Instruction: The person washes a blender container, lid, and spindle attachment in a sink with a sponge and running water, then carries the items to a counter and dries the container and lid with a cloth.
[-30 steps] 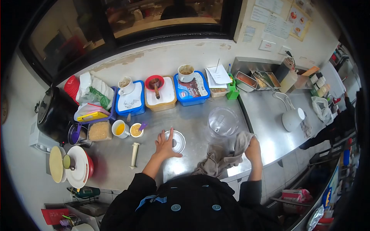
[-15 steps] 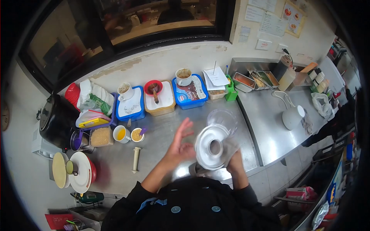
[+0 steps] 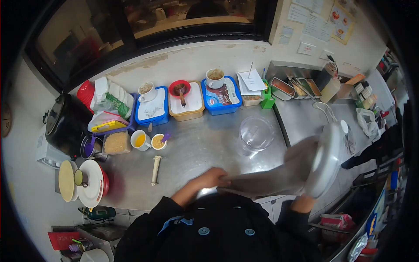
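Note:
My left hand (image 3: pixel 212 178) is closed on one end of a grey-brown cloth (image 3: pixel 270 178), low over the steel counter's front edge. From there the cloth stretches right to a round white plastic lid-like piece (image 3: pixel 326 159), tilted nearly on edge. My right hand (image 3: pixel 303 203) grips this piece from below; its fingers are mostly hidden behind the piece and the cloth. A clear plastic bowl (image 3: pixel 256 133) stands on the counter between and beyond my hands, touched by neither.
Blue tub (image 3: pixel 150 114), tan tub (image 3: pixel 188 114) and second blue tub (image 3: pixel 222 108) line the wall, bearing cups and a red bowl. Left are a mug (image 3: pixel 140 140), a cream-coloured rod (image 3: pixel 155 170) and plates (image 3: pixel 90 187). Metal trays (image 3: pixel 301 89) stand at the back right.
The white piece has moved right and tipped from facing up to nearly on edge. My left hand, open before, now holds the cloth's end, and the cloth is stretched out.

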`<state>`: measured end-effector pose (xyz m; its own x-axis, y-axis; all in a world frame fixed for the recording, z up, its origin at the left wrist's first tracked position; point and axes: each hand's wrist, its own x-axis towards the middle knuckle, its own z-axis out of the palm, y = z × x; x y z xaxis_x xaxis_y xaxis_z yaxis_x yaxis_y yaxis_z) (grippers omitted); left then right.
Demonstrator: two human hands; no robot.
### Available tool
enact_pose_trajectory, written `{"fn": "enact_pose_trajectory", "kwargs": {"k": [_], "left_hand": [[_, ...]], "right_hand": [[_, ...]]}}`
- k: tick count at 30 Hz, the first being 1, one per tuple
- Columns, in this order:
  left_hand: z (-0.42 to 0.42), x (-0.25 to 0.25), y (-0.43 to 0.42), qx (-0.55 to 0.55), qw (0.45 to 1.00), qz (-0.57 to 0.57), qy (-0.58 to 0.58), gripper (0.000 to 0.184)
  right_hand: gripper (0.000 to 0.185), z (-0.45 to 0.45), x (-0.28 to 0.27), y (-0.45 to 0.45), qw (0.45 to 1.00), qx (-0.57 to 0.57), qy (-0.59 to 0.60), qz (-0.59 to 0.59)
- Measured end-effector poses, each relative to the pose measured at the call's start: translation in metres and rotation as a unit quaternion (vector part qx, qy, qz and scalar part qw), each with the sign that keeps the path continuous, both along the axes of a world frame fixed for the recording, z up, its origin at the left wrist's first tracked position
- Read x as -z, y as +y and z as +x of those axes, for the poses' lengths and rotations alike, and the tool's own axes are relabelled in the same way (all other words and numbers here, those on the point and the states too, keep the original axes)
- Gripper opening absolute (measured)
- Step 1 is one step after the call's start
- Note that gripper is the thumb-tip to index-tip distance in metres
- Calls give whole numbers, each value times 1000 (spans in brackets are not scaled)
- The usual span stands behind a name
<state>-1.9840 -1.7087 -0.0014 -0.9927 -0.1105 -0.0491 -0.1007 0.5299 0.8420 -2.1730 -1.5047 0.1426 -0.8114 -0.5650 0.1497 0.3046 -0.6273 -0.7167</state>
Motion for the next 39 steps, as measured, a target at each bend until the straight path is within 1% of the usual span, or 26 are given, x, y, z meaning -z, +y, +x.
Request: {"fn": "enact_pose_trajectory", "kwargs": {"k": [2, 4, 6, 7, 8, 9, 10, 11, 15, 16, 17, 18, 19, 20, 21, 22, 24, 26, 27, 28, 30, 31, 33, 35, 37, 39], "left_hand": [[14, -13, -34, -110, 991, 81, 9, 14], [14, -39, -64, -265, 960, -20, -84, 31], [0, -37, -74, -413, 905, -86, 48, 42], [-11, -15, -73, -413, 905, -85, 47, 42], [-29, 21, -72, -441, 884, -122, 97, 53], [-46, 53, -69, -466, 858, -159, 148, 66], [-54, 82, -54, -414, 870, -261, 66, 72], [-58, 102, -35, -354, 864, -358, -18, 79], [-46, 82, 14, -136, 918, -373, 6, 63], [-38, 83, 21, -137, 918, -373, 6, 63], [-26, 86, 24, -24, 922, -387, 14, 56], [-15, 91, 27, 90, 914, -394, 22, 49], [-4, 96, 28, 92, 915, -393, 22, 49], [8, 105, 25, 107, 972, -206, 18, 43], [18, 100, 21, 117, 993, -12, 13, 37], [28, 94, 16, 118, 993, -11, 11, 37], [41, 42, 5, 72, 990, -48, -110, 33], [48, 55, -6, -127, 988, -65, -52, 23], [46, 54, -13, -241, 959, -135, 66, 21], [41, 31, -25, -337, 941, -28, 9, 23], [29, -31, -36, -400, 916, -22, -2, 24], [27, -41, -33, -394, 919, -19, -2, 24], [20, -49, -25, -237, 961, -113, -91, 23], [15, 3, -12, -12, 963, -174, -205, 28], [10, 30, 33, 168, 910, -355, -131, 33], [-12, 55, 70, 201, 938, -281, -38, 39]], "right_hand": [[37, 0, 20, 12, 1000, -23, 8, 16], [37, 14, 27, 9, 998, -53, 1, 45], [32, 36, 28, -7, 992, -67, -22, 104], [30, 48, 29, -15, 988, -76, -33, 132], [26, 43, 67, -18, 978, -51, -42, 198], [23, 49, 70, -26, 970, -53, 30, 236], [21, 55, 72, -33, 956, -50, 101, 272], [18, 57, 70, -39, 972, -87, -41, 213], [12, 55, 67, -38, 966, -56, 48, 247], [10, 51, 61, -36, 959, -46, 66, 271], [8, 45, 58, -34, 952, -35, 82, 293], [11, 37, 68, -28, 933, -24, 172, 316], [11, 35, 74, -24, 932, -23, 171, 318], [13, 36, 73, -24, 955, -30, 89, 282], [16, 37, 72, -25, 969, -36, 7, 242], [16, 38, 72, -28, 969, -36, 4, 243], [22, 38, 72, -35, 981, -49, -72, 173], [27, 35, 58, -44, 984, -11, -85, 159], [32, 31, 50, -46, 985, 23, -92, 141], [33, 24, 44, -45, 990, 6, -76, 120], [34, 18, 29, -40, 994, -16, -77, 82], [34, 17, 29, -36, 993, -9, -77, 84], [37, 14, 30, -27, 995, 12, -38, 92], [38, 12, 38, -12, 993, 29, -35, 110], [38, 16, 42, 0, 990, 43, -34, 128], [27, 24, 44, 9, 978, 104, -52, 172]]}}
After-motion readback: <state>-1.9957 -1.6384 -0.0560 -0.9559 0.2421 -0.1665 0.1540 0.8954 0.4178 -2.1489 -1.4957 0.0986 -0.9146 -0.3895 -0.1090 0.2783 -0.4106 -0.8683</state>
